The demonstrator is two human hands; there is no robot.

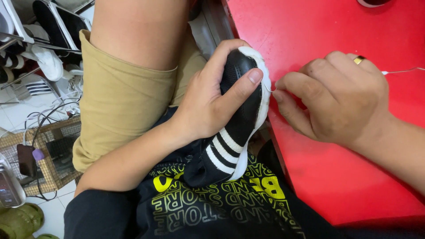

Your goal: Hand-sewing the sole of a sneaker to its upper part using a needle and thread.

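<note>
My left hand point(211, 99) grips a black shoe point(241, 121) with white side stripes and a white sole, toe pointing up, held against my lap. The thumb presses on the black upper near the toe. My right hand point(336, 99), with a gold ring on one finger, pinches a thin curved needle point(268, 89) at the edge of the white sole near the toe. A thin white thread point(400, 71) runs from behind this hand across the red table.
A red table point(336, 177) fills the right side. My bent knee in khaki shorts point(121, 102) rises on the left. On the floor at left lie shoes on a rack point(44, 57), a wire basket point(53, 150) with cables, and green sandals point(20, 221).
</note>
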